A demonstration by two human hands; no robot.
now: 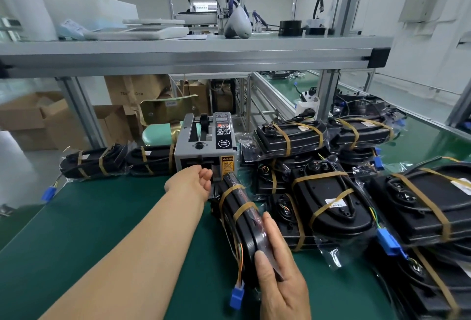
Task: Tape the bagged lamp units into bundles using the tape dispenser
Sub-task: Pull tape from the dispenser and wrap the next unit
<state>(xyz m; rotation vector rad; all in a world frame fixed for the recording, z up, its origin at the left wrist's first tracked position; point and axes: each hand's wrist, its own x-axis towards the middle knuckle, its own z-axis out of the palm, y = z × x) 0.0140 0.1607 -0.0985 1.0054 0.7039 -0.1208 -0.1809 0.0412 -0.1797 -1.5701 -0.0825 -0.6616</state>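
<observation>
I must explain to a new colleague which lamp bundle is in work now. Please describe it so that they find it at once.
On the green table mat, find the grey tape dispenser in the middle. Directly before it one bagged lamp bundle stands on its edge. Unlike the bundles piled flat to its right, the right hand holds it.

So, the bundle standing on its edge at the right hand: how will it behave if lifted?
The bundle probably lifts as one stiff block, since two tape bands bind it. It stands on a narrow edge, so it may tip without the right hand. Its bag looks glossy, perhaps slippery.
</observation>
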